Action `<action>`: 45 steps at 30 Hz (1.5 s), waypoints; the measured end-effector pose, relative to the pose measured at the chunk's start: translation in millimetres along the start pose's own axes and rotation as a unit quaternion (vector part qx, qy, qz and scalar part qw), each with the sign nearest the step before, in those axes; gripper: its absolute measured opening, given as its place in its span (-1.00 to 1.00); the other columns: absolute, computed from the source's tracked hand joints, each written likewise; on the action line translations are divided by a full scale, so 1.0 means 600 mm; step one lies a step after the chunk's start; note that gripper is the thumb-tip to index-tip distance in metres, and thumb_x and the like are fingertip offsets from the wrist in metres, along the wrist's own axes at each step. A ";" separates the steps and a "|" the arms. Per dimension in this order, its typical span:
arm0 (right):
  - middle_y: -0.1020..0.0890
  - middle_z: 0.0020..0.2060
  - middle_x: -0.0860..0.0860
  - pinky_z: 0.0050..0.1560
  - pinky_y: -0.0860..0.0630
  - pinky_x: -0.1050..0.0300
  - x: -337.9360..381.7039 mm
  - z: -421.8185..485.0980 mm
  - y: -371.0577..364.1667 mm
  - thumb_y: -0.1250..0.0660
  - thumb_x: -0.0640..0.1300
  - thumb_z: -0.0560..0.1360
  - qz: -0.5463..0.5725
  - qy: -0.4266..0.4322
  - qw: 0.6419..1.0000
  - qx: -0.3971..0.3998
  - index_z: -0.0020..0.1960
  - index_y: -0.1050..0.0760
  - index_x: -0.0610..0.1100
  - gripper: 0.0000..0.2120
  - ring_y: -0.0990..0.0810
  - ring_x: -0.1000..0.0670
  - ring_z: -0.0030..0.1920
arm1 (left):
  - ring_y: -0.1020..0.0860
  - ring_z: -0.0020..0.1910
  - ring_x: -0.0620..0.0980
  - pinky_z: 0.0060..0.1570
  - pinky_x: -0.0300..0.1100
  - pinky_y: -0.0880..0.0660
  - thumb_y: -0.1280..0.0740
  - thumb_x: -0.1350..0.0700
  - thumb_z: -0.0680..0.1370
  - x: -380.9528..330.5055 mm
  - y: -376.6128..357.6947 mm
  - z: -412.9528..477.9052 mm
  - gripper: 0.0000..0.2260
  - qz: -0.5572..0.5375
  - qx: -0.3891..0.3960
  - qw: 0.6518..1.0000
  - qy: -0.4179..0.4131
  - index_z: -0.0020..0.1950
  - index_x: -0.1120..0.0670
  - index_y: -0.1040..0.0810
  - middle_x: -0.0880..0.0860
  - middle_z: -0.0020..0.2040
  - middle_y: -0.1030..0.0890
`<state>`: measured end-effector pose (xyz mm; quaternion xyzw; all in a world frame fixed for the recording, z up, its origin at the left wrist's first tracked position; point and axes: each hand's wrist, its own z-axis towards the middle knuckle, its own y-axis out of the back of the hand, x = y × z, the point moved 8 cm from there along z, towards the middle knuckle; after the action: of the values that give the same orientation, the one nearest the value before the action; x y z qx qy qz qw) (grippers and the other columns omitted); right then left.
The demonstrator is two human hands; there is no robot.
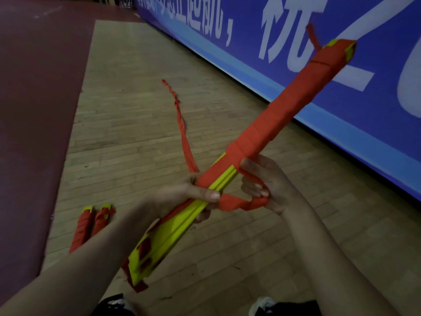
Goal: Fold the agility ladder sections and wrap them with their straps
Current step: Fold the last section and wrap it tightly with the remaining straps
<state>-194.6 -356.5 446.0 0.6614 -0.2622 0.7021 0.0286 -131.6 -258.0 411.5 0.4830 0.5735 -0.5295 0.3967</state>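
A folded stack of yellow ladder rungs (173,236) slants from lower left to upper right above the floor. Its upper half is wound in red strap (284,115). My left hand (193,195) grips the stack at its middle, thumb across the top. My right hand (266,185) pinches a loop of the red strap just right of the stack. A loose strap tail (182,119) trails away over the floor behind my left hand. A short strap end sticks up near the far tip.
Two wrapped ladder bundles (91,224) lie side by side on the wooden floor at the left. A blue banner with white characters (296,42) runs along the right. Dark red flooring (34,99) borders the wood on the left. My shoes (262,304) show at the bottom.
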 end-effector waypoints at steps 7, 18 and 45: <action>-0.26 -0.67 0.07 -0.63 -0.07 0.31 0.003 0.001 0.018 -0.37 -0.12 0.32 -0.007 0.023 0.997 -0.074 -0.26 -0.39 -0.20 -0.81 -0.17 0.18 -0.71 | -0.55 -0.40 0.09 -0.34 -0.15 -0.52 -0.59 -0.04 0.23 0.004 -0.002 0.013 -0.48 0.063 -0.032 0.998 0.002 -0.01 0.20 -0.47 0.19 -0.23 -0.54; -0.31 -0.58 0.06 -0.63 -0.13 0.29 -0.004 0.009 0.065 -0.48 -0.07 0.35 -0.047 0.012 0.974 -0.220 -0.20 -0.51 -0.17 -0.79 -0.21 0.15 -0.63 | -0.60 -0.13 0.22 -0.07 0.18 -0.53 -0.42 -0.40 0.21 0.001 0.062 0.022 -0.40 0.329 -0.256 0.907 -0.057 -0.06 0.08 -0.59 0.26 -0.13 -0.61; -0.60 -0.43 0.00 -0.45 -0.48 0.27 -0.011 -0.012 0.072 -0.46 -0.15 0.42 -0.121 -0.041 0.975 -0.183 -0.17 -0.59 -0.14 -0.92 -0.55 0.10 -0.47 | -0.64 -0.34 0.00 -0.21 -0.02 -0.58 -0.44 -0.30 0.25 0.000 0.085 0.010 -0.49 0.279 -0.341 0.898 -0.010 -0.14 0.14 -0.64 0.15 -0.23 -0.67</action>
<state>-216.9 -388.7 425.5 0.7002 -0.3056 0.6054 0.2232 -82.0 -265.2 399.3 0.4528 0.5569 -0.1741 0.6742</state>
